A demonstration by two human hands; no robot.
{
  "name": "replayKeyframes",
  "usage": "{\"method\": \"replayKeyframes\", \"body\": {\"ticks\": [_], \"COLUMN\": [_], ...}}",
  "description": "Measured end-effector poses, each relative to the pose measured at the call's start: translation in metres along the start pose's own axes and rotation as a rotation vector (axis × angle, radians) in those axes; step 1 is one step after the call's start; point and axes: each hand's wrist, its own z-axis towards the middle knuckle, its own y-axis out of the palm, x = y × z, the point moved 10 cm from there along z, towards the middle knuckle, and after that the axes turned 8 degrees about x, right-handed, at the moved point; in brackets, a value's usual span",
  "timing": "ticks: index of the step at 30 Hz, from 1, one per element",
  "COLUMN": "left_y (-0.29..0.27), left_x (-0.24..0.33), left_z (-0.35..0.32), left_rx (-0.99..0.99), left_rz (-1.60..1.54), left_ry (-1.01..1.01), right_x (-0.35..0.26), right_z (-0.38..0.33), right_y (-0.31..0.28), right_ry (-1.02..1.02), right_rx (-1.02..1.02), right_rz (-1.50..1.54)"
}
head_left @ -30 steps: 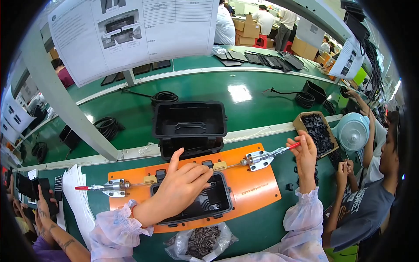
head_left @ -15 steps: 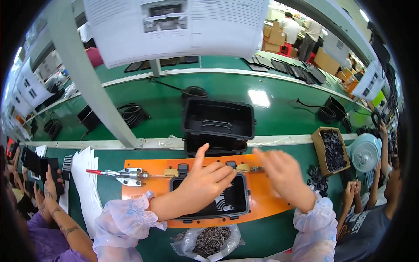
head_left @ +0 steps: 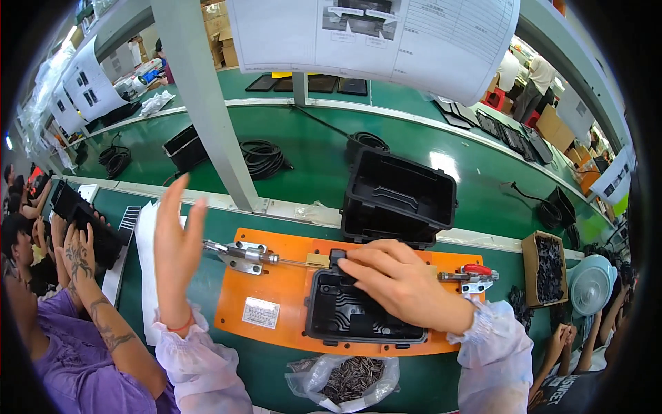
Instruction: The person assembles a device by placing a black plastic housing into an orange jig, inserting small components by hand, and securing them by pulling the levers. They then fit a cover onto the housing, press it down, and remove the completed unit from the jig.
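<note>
A black plastic box [head_left: 355, 314], open side up, lies on an orange fixture board [head_left: 234, 310]. My right hand [head_left: 403, 283] rests over its far rim, fingers stretched to the left and holding nothing visible. The fingertips are at a small black block [head_left: 337, 258] on that rim, beside a brass-coloured clamp tip [head_left: 317, 261]. My left hand [head_left: 178, 241] is upright with fingers extended, at the outer end of the left toggle clamp [head_left: 247, 257], hiding its red handle. On the right, another toggle clamp [head_left: 474, 277] shows its red handle.
Two stacked black boxes [head_left: 400, 193] stand behind the fixture. In front lies a plastic bag of screws [head_left: 352, 379]. At right are a carton of black parts [head_left: 548, 272] and a fan [head_left: 591, 284]. Co-workers sit on both sides; a tattooed arm [head_left: 103, 310] is near my left.
My left hand has gone from the box to the left clamp. My right hand has moved from the right clamp onto the box. The view has turned left.
</note>
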Motion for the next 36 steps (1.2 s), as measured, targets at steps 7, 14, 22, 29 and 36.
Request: {"method": "replayKeyframes", "body": {"ticks": [7,14,22,29,36], "left_y": [0.0,0.061,-0.011,0.021,0.056], "left_x": [-0.116,-0.173,-0.037,0.071,0.124], "left_z": [-0.036,-0.064,-0.014,-0.033,-0.068], "left_rx": [0.025,0.195,0.372,0.016,-0.176], "left_rz": [-0.176,-0.977,-0.664,-0.288,-0.078], "left_ry": [-0.49,-0.921,-0.244,0.05,0.538], "right_x": [0.003,-0.001,-0.006,-0.002,0.0], "right_z": [-0.004,-0.011,-0.011,-0.012,-0.012], "right_y": [0.023,0.021,0.03,0.029,0.028], "right_ry": [0.047,-0.059,-0.09,-0.039,0.008], "right_rx": [-0.039,-0.031,0.003,0.019,0.027], "right_rz": [0.032,-0.097,-0.074,-0.068,-0.066]}}
